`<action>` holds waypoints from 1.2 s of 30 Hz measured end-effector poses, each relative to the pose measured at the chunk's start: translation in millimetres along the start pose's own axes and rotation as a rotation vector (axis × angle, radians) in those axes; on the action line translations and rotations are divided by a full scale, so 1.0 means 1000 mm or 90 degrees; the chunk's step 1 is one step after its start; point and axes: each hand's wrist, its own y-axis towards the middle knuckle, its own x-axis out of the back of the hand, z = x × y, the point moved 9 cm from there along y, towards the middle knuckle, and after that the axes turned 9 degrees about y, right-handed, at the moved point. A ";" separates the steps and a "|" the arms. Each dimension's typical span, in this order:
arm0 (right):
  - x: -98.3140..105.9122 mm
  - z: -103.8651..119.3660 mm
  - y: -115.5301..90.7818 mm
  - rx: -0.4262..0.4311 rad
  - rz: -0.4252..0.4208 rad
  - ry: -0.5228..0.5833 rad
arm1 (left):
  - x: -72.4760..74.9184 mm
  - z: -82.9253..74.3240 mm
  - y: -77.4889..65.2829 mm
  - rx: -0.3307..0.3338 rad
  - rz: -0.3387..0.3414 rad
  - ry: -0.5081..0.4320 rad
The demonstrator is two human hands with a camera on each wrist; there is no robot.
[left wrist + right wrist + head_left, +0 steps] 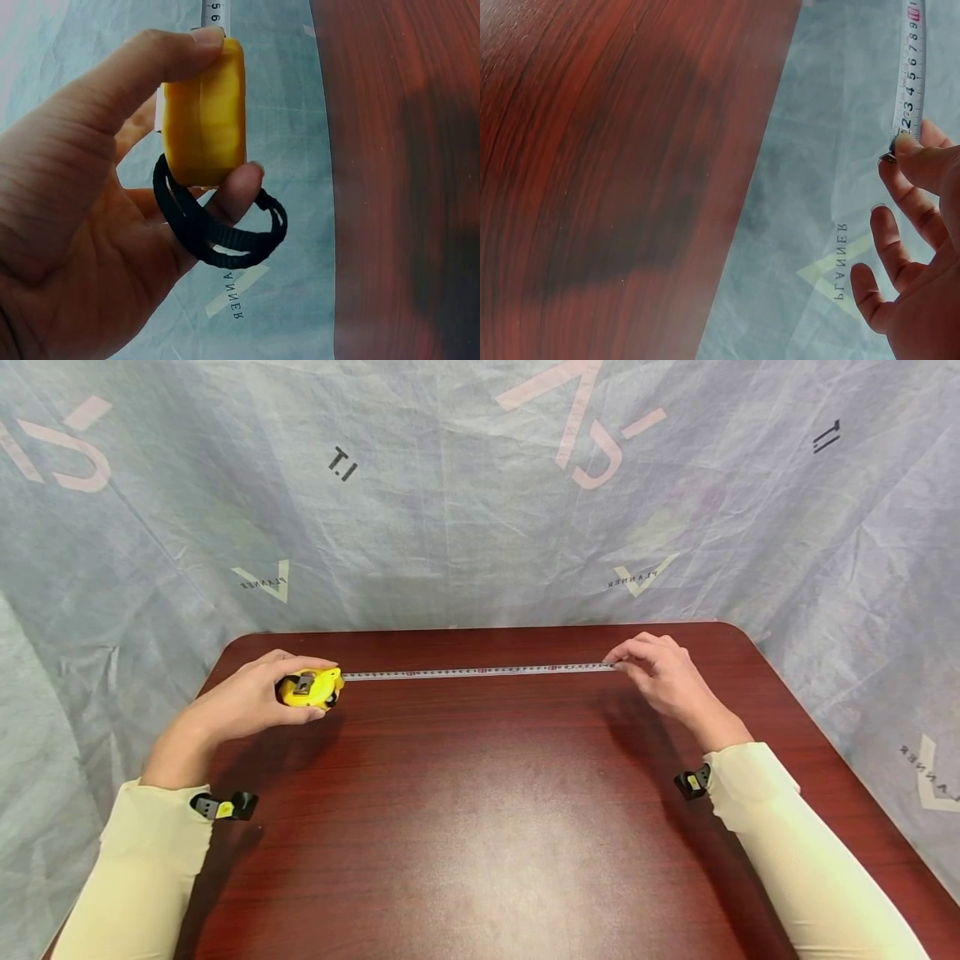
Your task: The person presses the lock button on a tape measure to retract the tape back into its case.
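Note:
My left hand [251,693] grips the yellow case of a tape measure [318,688], thumb and fingers on opposite edges. A black wrist strap [225,240] loops from the case in the left wrist view. The white blade [450,673] runs out straight to the right above the far part of the table. At its free end, my right hand [663,677] pinches the metal hook [889,157] between thumb and index finger. The other fingers of that hand are loosely bent and hold nothing. Low numbers show on the blade near the hook in the right wrist view.
A dark red wooden table [480,793] with rounded far corners lies beneath both hands. Grey printed sheeting [450,527] hangs behind it and along its sides. Small black devices [225,807] sit at both sleeve cuffs.

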 end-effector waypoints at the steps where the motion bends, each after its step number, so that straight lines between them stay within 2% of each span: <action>1: 0.000 0.001 0.000 0.002 0.000 0.001 | 0.000 0.000 0.000 0.000 0.000 -0.002; 7: -0.003 0.002 0.001 0.008 0.003 0.004 | -0.003 -0.002 0.002 -0.001 0.004 -0.001; 25: -0.005 0.006 0.005 0.006 0.006 0.007 | -0.001 -0.008 0.005 -0.020 -0.024 0.002; 36: -0.009 0.004 0.007 0.001 0.001 0.012 | -0.002 -0.010 0.008 -0.005 -0.032 -0.002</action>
